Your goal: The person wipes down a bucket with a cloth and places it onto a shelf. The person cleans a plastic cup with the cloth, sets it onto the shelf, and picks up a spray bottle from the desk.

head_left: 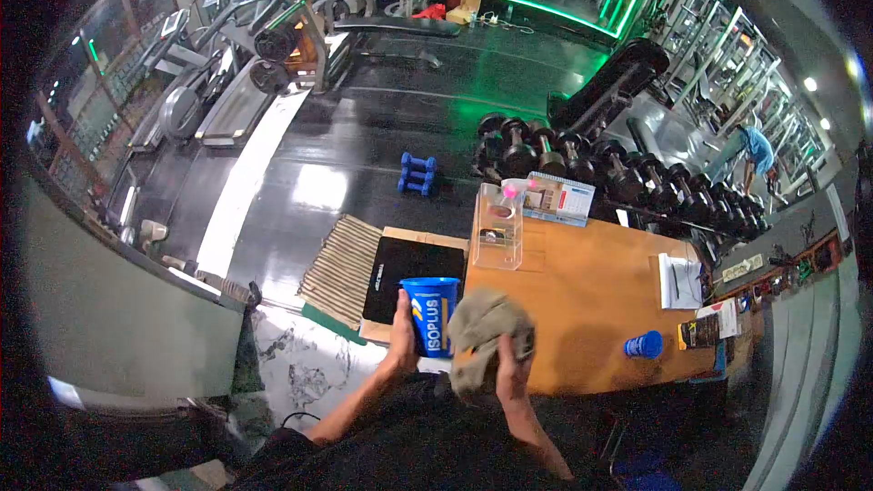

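"Blue tub (431,318): how is it held?"
"In the left grip (401,339), roughly upright; a grey-green cloth (486,336) is bunched in the right grip (514,371), just beside the tub."
"And beyond?"
"Near the left edge of the desk (582,300) both are held; a clear tray (497,250) and a calendar (561,197) are set on it; blue dumbbells (416,174) are seen on the floor (346,141)."

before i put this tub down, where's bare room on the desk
The desk is bare across its middle, between the clear organizer and the notepad, beyond the small blue container. It is crowded at the far-left corner, by the calendar, and the right end, by notepad and black packet.
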The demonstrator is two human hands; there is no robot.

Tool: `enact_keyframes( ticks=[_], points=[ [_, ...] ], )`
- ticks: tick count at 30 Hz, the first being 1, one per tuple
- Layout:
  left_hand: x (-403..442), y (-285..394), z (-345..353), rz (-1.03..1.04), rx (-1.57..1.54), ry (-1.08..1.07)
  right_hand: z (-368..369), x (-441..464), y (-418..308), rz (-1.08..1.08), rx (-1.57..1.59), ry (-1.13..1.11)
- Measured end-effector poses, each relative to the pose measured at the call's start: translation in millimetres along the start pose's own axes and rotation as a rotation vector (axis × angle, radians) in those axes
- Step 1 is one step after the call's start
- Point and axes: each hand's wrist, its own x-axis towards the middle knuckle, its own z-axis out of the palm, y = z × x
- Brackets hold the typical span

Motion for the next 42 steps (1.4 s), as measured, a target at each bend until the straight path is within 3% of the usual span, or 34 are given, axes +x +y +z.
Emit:
enact_keyframes(
  ticks=[1, 3, 4, 6, 8, 9, 11, 15, 18, 21, 23, 25, 26, 29, 31, 33, 34, 37, 39, 41, 42],
  points=[
    [1, -7, -5, -0.001, -0.013, -0.209, 8, 5, -6, 0.037, 0.188, 0.204],
    [-14, -27, 26, 0.037, -0.058, -0.022, -3, 23, 34, -0.395, -0.130, 0.095],
    [-17, -33, 34, 0.094, -0.035, -0.024, 1, 26, 16, -0.542, -0.373, -0.075],
    [-20, -33, 32, 0.085, -0.033, -0.115, 13, 22, -26, -0.713, -0.687, -0.274],
    [-6, -47, 15, 0.059, -0.144, -0.185, 23, 12, -44, -0.773, -0.828, -0.330],
    [-9, -46, 17, 0.042, -0.243, -0.245, 18, 10, -38, -0.742, -0.864, -0.376],
    [-24, -42, 22, 0.062, -0.158, -0.161, 6, 6, -23, -0.674, -0.933, -0.474],
    [-21, -56, -4, 0.035, -0.291, -0.025, -16, -1, -13, -0.608, -0.874, -0.605],
    [-15, -47, -12, 0.135, -0.175, 0.082, -37, 5, -12, -0.373, -0.550, -0.769],
    [-18, -32, -3, 0.095, -0.141, 0.012, -38, 14, -28, -0.343, -0.466, -0.568],
    [-16, -35, -2, 0.022, -0.161, -0.152, -25, 28, -21, -0.435, -0.421, -0.343],
    [-8, -42, 4, 0.024, -0.171, -0.237, 4, 36, -33, -0.533, -0.587, -0.225],
    [-6, -45, 17, 0.077, -0.133, -0.076, 11, 33, -35, -0.595, -0.692, -0.279],
    [-9, -14, 26, 0.111, -0.233, 0.017, 23, 21, -32, -0.679, -0.885, -0.438],
    [-13, 9, 11, 0.046, -0.286, -0.106, 18, 16, -17, -0.700, -0.917, -0.593],
    [17, 2, -25, 0.058, -0.172, -0.083, 13, 16, -15, -0.565, -0.776, -0.680],
    [25, -1, -27, 0.114, -0.035, 0.039, 11, 18, -15, -0.502, -0.702, -0.719],
    [30, 1, -26, 0.062, 0.034, -0.115, 6, 25, -21, -0.461, -0.640, -0.586],
    [24, -6, -17, -0.071, -0.016, -0.191, 11, 26, -11, -0.475, -0.493, -0.308],
    [26, -14, -8, -0.067, -0.016, -0.216, 32, 31, -17, -0.596, -0.690, -0.114],
    [27, -15, 0, -0.034, -0.022, -0.181, 38, 29, -13, -0.650, -0.796, -0.138]
  ],
)
